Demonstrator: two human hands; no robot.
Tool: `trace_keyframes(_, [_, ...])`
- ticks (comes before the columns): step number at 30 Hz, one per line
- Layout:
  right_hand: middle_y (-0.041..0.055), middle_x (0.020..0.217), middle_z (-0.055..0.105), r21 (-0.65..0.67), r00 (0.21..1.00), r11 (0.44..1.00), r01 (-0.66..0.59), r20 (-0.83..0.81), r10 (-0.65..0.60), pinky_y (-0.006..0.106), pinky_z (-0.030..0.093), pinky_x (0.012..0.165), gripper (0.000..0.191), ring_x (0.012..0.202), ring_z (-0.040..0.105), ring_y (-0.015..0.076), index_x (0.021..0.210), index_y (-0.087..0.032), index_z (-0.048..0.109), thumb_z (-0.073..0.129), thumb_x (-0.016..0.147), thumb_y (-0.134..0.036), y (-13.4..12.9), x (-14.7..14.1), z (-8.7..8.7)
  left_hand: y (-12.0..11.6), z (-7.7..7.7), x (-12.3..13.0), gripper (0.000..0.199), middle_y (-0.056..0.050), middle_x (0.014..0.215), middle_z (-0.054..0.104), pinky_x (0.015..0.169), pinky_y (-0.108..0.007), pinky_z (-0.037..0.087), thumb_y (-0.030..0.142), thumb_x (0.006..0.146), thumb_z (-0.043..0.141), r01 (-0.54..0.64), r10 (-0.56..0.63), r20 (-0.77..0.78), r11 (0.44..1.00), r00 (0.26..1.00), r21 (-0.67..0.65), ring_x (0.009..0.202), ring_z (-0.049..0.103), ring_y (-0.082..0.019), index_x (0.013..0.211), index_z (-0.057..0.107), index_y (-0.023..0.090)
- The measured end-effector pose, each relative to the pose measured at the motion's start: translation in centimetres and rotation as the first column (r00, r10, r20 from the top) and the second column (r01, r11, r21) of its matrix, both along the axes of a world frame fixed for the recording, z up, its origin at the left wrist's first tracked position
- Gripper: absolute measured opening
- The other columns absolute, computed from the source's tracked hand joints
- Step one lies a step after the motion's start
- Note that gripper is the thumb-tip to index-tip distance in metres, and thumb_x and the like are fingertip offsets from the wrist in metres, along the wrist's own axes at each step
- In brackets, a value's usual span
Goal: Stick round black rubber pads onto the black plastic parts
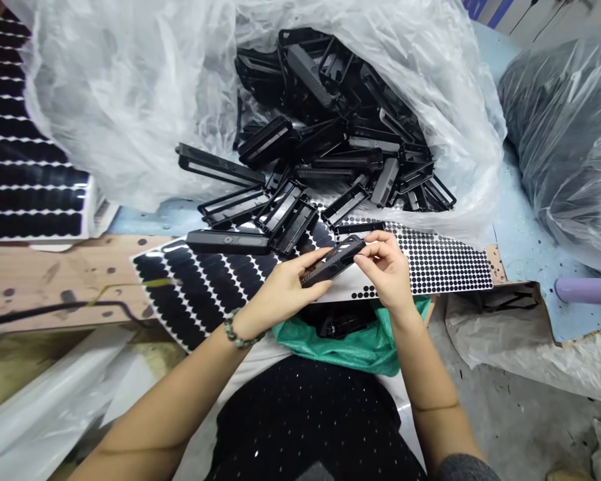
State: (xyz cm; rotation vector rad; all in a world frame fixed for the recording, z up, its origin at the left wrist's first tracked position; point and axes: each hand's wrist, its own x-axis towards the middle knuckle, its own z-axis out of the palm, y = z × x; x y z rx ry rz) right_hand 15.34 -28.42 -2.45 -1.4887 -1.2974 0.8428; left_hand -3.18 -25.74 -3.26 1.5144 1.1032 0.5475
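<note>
My left hand (283, 294) is closed around a long black plastic casing (333, 262) with a carbon-fibre-like texture, held slanted above the bench. At the casing's right end, the thumb and forefinger of my right hand (389, 270) are pinched together. Anything small between those fingertips is hidden. Below the casing lies a white sheet of small black round stickers (438, 260). A sheet with rows of larger black stickers (215, 284) reaches under my left wrist. Just beyond my hands, more black casings (290, 217) lie loose, spilling from a heap.
A clear plastic bag (130, 100) lies open around the heap. Against my lap, a green sack (340, 351) holds black pieces. More sticker sheets (30, 167) are stacked at left, near a black cable (55, 309). A filled bag (571, 140) and a purple tube (585, 290) are at right.
</note>
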Motion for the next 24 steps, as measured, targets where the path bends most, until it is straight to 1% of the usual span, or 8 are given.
trace_keyframes(6, [0.0047,0.096,0.057,0.058,0.998,0.997,0.051,0.032,-0.053,0.032,0.053,0.066,0.014,0.08,0.056,0.0162,0.07,-0.022,0.063,0.066,0.078,-0.032,-0.2,-0.3,-0.5,-0.4,0.2,0.2,0.055,-0.009,0.114,0.072,0.093,-0.041,0.053,0.039,0.073,0.063,0.011,-0.012,0.031,0.999,0.999,0.048,0.1,0.069,-0.028,0.123,0.063,0.016])
trace_keyframes(11, [0.0057,0.098,0.056,0.148,0.971,0.979,0.137,0.175,-0.163,0.035,0.056,0.066,0.01,0.075,0.056,0.0163,0.077,-0.023,0.063,0.064,0.082,-0.031,-1.0,-0.9,-0.7,-1.0,0.1,0.8,0.057,-0.01,0.112,0.072,0.093,-0.042,0.054,0.038,0.071,0.064,-0.044,0.042,0.076,0.999,0.996,0.021,0.1,0.069,-0.028,0.123,0.062,0.015])
trace_keyframes(14, [0.0087,0.115,0.053,0.238,0.935,0.948,0.21,0.233,-0.266,0.041,0.057,0.08,0.012,0.081,0.058,0.0174,0.09,-0.024,0.063,0.065,0.082,-0.033,-1.6,-1.3,-1.0,-1.2,0.1,1.2,0.056,-0.009,0.111,0.073,0.091,-0.041,0.055,0.037,0.07,0.064,-0.06,0.062,0.107,0.998,0.992,-0.019,0.097,0.069,-0.027,0.122,0.062,0.015])
trace_keyframes(16, [0.0104,0.131,0.046,0.246,0.941,0.936,0.253,0.162,-0.297,0.042,0.056,0.086,0.032,0.09,0.06,0.0183,0.11,-0.027,0.058,0.067,0.081,-0.034,-1.8,-1.3,-1.3,-1.3,0.2,1.3,0.056,-0.01,0.111,0.073,0.09,-0.041,0.055,0.037,0.07,0.066,-0.062,0.067,0.107,0.997,0.992,-0.053,0.097,0.069,-0.028,0.121,0.061,0.015])
trace_keyframes(18, [0.0107,0.136,0.044,0.19,0.969,0.955,0.227,0.058,-0.242,0.04,0.058,0.086,0.051,0.097,0.062,0.0181,0.127,-0.03,0.047,0.067,0.081,-0.034,-1.8,-1.2,-1.6,-1.4,0.2,1.2,0.056,-0.011,0.115,0.071,0.093,-0.043,0.054,0.037,0.069,0.068,-0.065,0.074,0.109,0.994,0.991,-0.086,0.101,0.068,-0.029,0.12,0.061,0.016])
trace_keyframes(19, [0.0103,0.135,0.047,0.155,0.982,0.971,0.183,0.021,-0.189,0.038,0.058,0.085,0.054,0.097,0.062,0.0178,0.13,-0.031,0.044,0.067,0.081,-0.034,-1.9,-1.0,-1.6,-1.4,0.3,1.2,0.056,-0.012,0.117,0.07,0.094,-0.043,0.053,0.037,0.068,0.069,-0.064,0.076,0.115,0.993,0.991,-0.101,0.102,0.068,-0.029,0.12,0.06,0.016])
trace_keyframes(22, [0.0082,0.124,0.057,0.099,0.999,0.995,0.033,0.014,-0.035,0.034,0.059,0.082,0.04,0.103,0.063,0.019,0.123,-0.029,0.054,0.063,0.085,-0.032,-2.0,-0.7,-1.3,-1.1,0.5,0.9,0.054,-0.01,0.112,0.071,0.09,-0.042,0.054,0.036,0.068,0.07,-0.019,0.035,0.138,0.993,0.99,-0.12,0.097,0.068,-0.027,0.117,0.059,0.018])
trace_keyframes(24, [0.0072,0.119,0.061,0.099,0.999,0.995,-0.022,0.049,0.017,0.033,0.06,0.077,0.028,0.109,0.062,0.0209,0.114,-0.029,0.062,0.062,0.086,-0.031,-2.1,-0.5,-0.7,-0.7,0.8,0.7,0.043,-0.007,0.101,0.071,0.084,-0.039,0.056,0.036,0.069,0.069,0.053,-0.036,0.155,0.993,0.987,-0.108,0.089,0.068,-0.024,0.108,0.061,0.019])
